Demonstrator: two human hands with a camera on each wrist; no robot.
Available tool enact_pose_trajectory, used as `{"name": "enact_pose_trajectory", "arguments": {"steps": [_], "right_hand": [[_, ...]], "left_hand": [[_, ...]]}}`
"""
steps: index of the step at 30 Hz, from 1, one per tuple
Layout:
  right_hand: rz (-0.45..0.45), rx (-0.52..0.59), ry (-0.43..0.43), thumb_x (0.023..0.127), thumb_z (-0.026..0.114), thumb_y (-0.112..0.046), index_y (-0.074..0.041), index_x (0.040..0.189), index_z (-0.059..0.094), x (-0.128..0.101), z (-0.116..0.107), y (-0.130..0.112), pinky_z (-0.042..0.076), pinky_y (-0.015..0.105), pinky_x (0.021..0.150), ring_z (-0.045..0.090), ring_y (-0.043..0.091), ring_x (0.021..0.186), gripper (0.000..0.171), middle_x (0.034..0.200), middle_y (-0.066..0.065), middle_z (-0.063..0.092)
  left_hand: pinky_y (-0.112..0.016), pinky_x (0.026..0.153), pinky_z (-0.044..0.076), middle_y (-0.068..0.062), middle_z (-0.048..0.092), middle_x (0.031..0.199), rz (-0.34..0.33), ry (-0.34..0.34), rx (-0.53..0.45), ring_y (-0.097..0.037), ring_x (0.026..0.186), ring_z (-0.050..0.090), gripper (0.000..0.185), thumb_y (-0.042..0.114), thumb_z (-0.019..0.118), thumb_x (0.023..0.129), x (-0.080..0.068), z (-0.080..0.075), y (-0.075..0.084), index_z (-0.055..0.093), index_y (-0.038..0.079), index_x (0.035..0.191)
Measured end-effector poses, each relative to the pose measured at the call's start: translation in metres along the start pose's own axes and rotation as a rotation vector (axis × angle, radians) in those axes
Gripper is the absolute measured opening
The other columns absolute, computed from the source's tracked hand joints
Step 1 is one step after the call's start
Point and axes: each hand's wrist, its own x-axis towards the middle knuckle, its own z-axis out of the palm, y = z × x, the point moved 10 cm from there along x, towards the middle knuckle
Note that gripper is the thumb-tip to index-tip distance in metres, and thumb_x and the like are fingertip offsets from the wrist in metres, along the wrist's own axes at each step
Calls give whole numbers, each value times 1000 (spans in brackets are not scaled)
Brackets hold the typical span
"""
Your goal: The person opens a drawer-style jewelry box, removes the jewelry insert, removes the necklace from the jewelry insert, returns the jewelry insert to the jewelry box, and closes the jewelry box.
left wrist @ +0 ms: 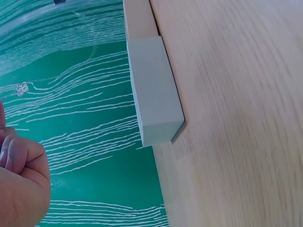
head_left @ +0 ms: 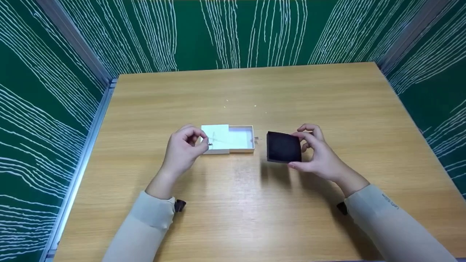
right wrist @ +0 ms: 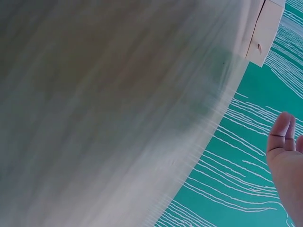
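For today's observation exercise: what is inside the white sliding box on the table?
The white box is slid partly open. Its exposed tray looks white and bare. The sleeve covers the tray's left part, hiding anything there. The left hand pinches something small and metallic at the sleeve's edge.

Your table is light wood, or a wood-look laminate, with a fine straight grain and a smooth satin finish that catches a soft sheen near its middle. The white sliding box looks like matt cardboard, smooth and plain, its sleeve and inner tray alike. The black pad you hold appears to be foam or velvety cloth, deep matt and without shine. The tiny piece at your left fingertips glints like metal. Your sleeves are soft, matt, cream knit cloth. The green walls look matt, printed with white lines, framed by dull grey metal rails.
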Motion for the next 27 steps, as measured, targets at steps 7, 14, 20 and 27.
{"name": "enact_pose_trajectory", "arguments": {"steps": [7,14,20,27], "right_hand": [[3,-5,-6,77,99,3,0,148,67,-2,1,2,51,28,91,53,18,115,78,155,11,39],[23,-25,-15,77,100,1,-1,148,67,-1,2,1,49,27,93,52,18,116,78,155,13,38],[15,-25,-14,77,100,0,0,148,66,1,4,0,49,26,92,50,16,123,78,155,13,38],[14,-40,-8,77,100,-2,1,147,67,3,3,1,49,27,92,48,14,127,77,153,13,39]], "left_hand": [[-21,71,36,-2,51,86,0,-12,-8,-15,82,47,3,2,79,95,-1,3,-1,78,4,93],[-21,73,39,1,54,87,-4,-30,-16,-16,85,49,8,0,79,95,-2,7,-1,79,7,93],[-22,73,40,-2,55,88,-23,-54,-23,-16,84,50,10,-2,79,94,-2,13,-5,79,8,94],[-22,73,41,-8,57,89,-16,-89,3,-15,82,50,9,-1,80,94,-1,23,-9,80,8,94]]}}
